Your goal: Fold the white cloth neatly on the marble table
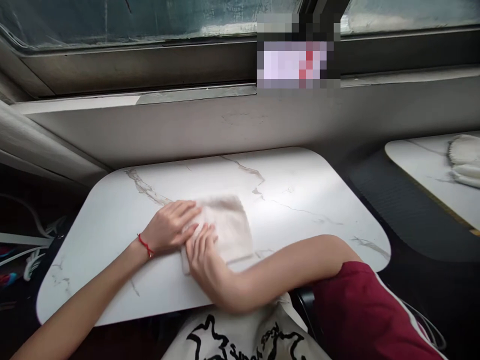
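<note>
A white cloth (pixel 230 225) lies spread on a white table (pixel 300 200) with brown marble-like veins. My left hand (pixel 174 225), a red string bracelet at its wrist, rests at the cloth's left edge with its fingers stretched out to the right. Just beside it, my right hand (pixel 204 255) lies on the cloth's lower left part, bent at the wrist, fingers extended toward the far side. Both hands press down flat, their fingertips close together. Slight blur covers the cloth and the right hand. The palms and the cloth under them are hidden.
A wall with a window ledge (pixel 195 95) runs along the table's far side. To the right, a second marble-patterned table (pixel 420 155) bears a folded white cloth (pixel 465 160). White cables (pixel 35 255) hang at the left. A dark gap separates the tables.
</note>
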